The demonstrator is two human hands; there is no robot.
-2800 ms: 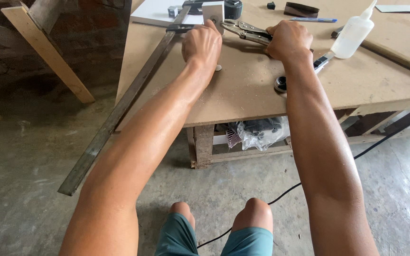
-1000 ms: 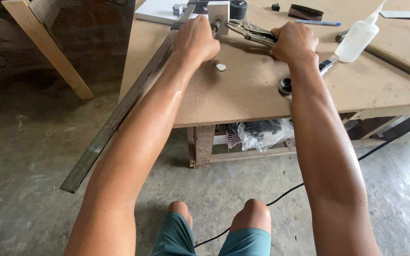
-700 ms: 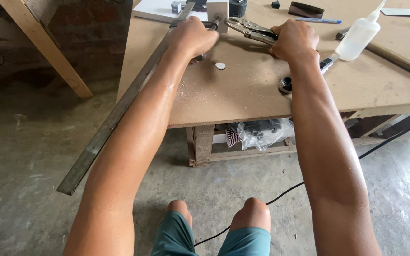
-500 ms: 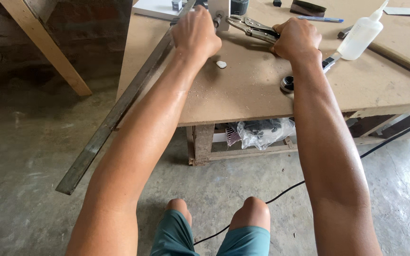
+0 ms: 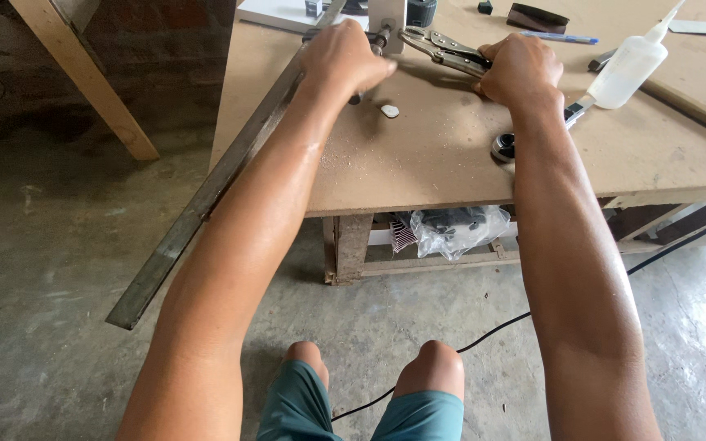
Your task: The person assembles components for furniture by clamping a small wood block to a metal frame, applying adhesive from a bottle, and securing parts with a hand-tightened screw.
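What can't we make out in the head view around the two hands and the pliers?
- Locking pliers: handle ends are hidden inside the right hand.
- Left hand: its fingers cover whatever it presses on; its grip cannot be told.
- Long metal bar: upper end is hidden behind the left hand.
- White block at the plier jaws: cut off by the top edge.

My left hand (image 5: 345,57) presses down on a long metal bar (image 5: 206,204) at the table (image 5: 451,163) edge — my right hand (image 5: 520,69) grips locking pliers (image 5: 443,49), a squeeze bottle (image 5: 627,69) just beside.
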